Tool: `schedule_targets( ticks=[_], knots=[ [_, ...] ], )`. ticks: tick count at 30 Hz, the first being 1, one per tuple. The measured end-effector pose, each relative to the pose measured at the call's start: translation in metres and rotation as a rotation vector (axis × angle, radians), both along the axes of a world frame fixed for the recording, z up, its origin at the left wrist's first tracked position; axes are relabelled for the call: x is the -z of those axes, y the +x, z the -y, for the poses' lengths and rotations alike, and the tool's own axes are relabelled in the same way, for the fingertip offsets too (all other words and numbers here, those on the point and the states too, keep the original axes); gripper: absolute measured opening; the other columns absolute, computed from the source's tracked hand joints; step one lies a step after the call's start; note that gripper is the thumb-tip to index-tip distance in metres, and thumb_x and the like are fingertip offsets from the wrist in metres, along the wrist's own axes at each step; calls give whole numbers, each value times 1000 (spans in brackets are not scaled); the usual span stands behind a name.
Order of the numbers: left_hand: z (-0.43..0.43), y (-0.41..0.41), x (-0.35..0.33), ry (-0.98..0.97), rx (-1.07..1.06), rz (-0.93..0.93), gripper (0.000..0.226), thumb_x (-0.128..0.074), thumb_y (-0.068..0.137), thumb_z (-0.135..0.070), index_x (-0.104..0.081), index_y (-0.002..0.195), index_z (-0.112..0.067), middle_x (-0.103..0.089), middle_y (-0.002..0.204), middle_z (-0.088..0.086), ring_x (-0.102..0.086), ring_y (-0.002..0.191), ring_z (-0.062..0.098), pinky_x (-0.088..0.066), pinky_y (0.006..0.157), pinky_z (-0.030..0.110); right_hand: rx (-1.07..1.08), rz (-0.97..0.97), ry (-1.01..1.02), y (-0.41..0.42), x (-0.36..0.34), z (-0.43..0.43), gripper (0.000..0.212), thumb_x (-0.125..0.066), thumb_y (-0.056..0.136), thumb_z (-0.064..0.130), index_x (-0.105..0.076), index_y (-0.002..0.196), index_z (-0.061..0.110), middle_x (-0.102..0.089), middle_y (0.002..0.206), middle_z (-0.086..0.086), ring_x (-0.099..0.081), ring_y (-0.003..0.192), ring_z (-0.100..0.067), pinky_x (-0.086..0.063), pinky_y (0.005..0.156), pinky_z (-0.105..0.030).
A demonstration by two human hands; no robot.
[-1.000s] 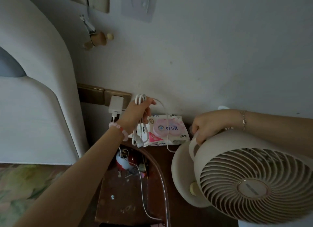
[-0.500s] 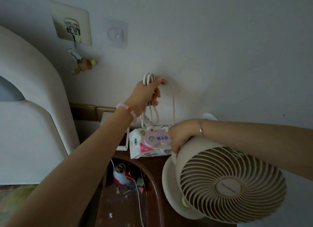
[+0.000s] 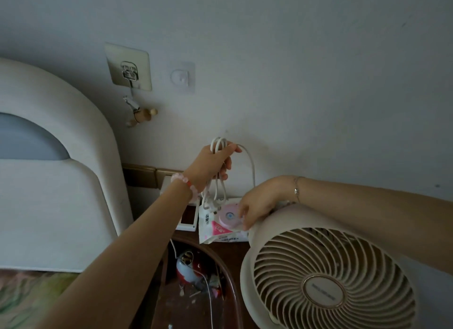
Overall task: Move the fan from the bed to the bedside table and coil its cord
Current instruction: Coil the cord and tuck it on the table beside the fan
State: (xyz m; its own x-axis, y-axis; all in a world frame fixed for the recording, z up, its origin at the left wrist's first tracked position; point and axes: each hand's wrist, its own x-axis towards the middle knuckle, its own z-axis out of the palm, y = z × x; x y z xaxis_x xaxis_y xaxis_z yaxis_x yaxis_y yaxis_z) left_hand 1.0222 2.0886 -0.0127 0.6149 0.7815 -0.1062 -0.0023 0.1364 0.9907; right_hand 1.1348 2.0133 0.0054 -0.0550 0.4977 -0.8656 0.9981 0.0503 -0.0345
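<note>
A round cream fan (image 3: 326, 279) stands on the dark wooden bedside table (image 3: 234, 250) at lower right, its grille facing me. My left hand (image 3: 212, 164) is raised near the wall and shut on several loops of the fan's white cord (image 3: 218, 144), which hang down below the hand. One strand arcs right from the loops and drops behind my right hand (image 3: 257, 206). My right hand rests at the fan's upper back edge, fingers curled against the housing. The cord's plug end is hidden.
A pink-lidded wet-wipes pack (image 3: 225, 223) lies on the table against the wall. A white charger (image 3: 187, 216) sits by the brass sockets (image 3: 147, 179). An adhesive hook (image 3: 128, 68) holds a wooden trinket. The padded headboard (image 3: 56, 181) fills the left. An open compartment (image 3: 196, 279) holds clutter.
My left hand has lifted the looped cord from table height up along the wall. My right hand has shifted along the fan's back, and the view has tilted upward.
</note>
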Motion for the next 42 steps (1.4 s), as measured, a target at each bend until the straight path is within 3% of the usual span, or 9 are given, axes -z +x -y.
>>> schedule_targets(
  ticks=[3, 8, 15, 21, 25, 29, 34, 38, 42],
  knots=[
    [0, 0, 2, 26, -10, 4, 22, -51, 94, -28, -67, 81, -19, -50, 41, -8, -43, 37, 6, -43, 42, 22, 62, -232, 98, 7, -15, 4, 47, -59, 87, 37, -50, 131, 24, -56, 132, 2, -52, 116, -12, -38, 99, -27],
    [6, 3, -1, 104, 0, -18, 21, -55, 92, -27, -67, 78, -18, -49, 38, -7, -42, 34, 6, -43, 39, 21, 195, -479, 205, 27, -37, 15, 26, -62, 86, 34, -64, 111, 31, -68, 102, 19, -61, 99, 4, -42, 90, -17],
    [10, 7, -36, 273, 157, -16, 20, -58, 88, -33, -68, 75, -23, -45, 40, -8, -40, 37, 6, -44, 43, 19, 630, -727, 886, 90, -55, 25, 22, -69, 81, 12, -61, 98, 22, -63, 91, 1, -63, 90, -17, -52, 80, -28],
    [17, 38, -62, 139, 144, 235, 23, -52, 91, -30, -66, 77, -17, -48, 48, -4, -40, 37, 7, -42, 40, 19, 526, -748, 637, 112, -31, 37, 25, -61, 89, 12, -63, 113, 13, -70, 105, -2, -65, 95, 0, -46, 79, -5],
    [23, 69, -62, 17, 68, 340, 24, -48, 94, -26, -63, 81, -14, -68, 76, 0, -67, 75, 16, -58, 68, 27, 761, -940, 722, 129, -21, 52, 21, -52, 92, 3, -67, 106, 7, -74, 82, -7, -72, 83, -17, -56, 74, -20],
    [34, 102, -55, -146, 107, 370, 29, -38, 96, -36, -54, 77, -21, -70, 110, 8, -64, 109, 24, -44, 100, 42, 800, -996, 811, 135, -19, 65, 23, -51, 93, 8, -70, 102, 18, -71, 84, -21, -69, 71, -16, -57, 68, -22],
    [43, 129, -52, -198, 232, 358, 34, -28, 98, -40, -46, 78, -20, -73, 104, 10, -67, 105, 27, -48, 96, 40, 805, -1008, 824, 143, -18, 82, 26, -47, 96, 12, -70, 93, 25, -67, 76, -10, -64, 61, -9, -54, 62, -18],
    [60, 148, -55, -84, 245, 253, 31, -30, 99, -35, -48, 85, -14, -75, 73, 3, -73, 71, 20, -60, 67, 32, 933, -1073, 859, 148, -17, 90, 26, -48, 95, 10, -70, 89, 23, -65, 82, -4, -65, 63, -16, -59, 67, -28],
    [71, 161, -66, 108, 339, 185, 28, -38, 97, -33, -54, 95, -10, -53, 64, -1, -55, 56, 10, -57, 76, 30, 982, -1114, 869, 153, -13, 97, 23, -50, 94, 9, -67, 106, 19, -65, 89, -3, -64, 75, -12, -56, 65, -19]
  ],
)
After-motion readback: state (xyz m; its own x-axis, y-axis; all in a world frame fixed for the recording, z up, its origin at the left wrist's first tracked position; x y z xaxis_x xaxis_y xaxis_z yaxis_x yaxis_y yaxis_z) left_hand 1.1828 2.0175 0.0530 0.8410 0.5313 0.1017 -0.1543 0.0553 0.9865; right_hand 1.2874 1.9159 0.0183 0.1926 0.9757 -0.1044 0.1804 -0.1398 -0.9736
